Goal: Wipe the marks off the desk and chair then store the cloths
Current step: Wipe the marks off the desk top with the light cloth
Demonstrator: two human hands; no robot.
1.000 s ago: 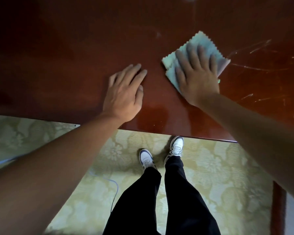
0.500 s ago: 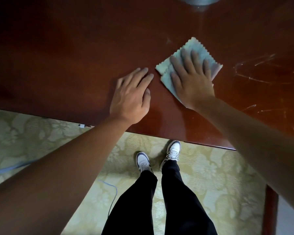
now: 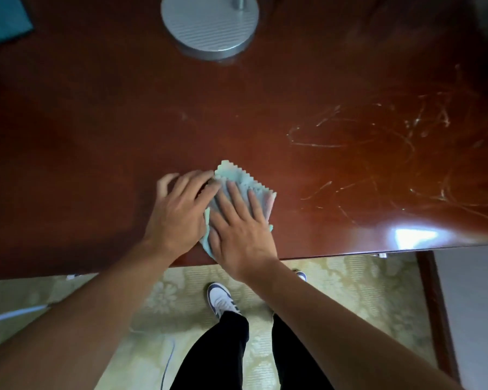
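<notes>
A folded pale green cloth (image 3: 245,181) with zigzag edges lies on the dark red wooden desk (image 3: 96,142), close to its front edge. My right hand (image 3: 240,229) presses flat on the cloth, fingers spread. My left hand (image 3: 181,212) rests beside it on the desk, its fingertips touching the cloth's left edge. Pale scribbled marks (image 3: 392,153) cover the desk to the right of the cloth. No chair is in view.
A round grey lamp base (image 3: 209,23) stands at the back of the desk. A teal object (image 3: 3,18) sits at the back left corner. Below the desk edge are patterned carpet (image 3: 335,291), a pale cable (image 3: 12,316), my legs and shoes.
My right hand slid the cloth left and toward the front edge. My left hand now touches the cloth. The view tilted up, showing the lamp base and more marks.
</notes>
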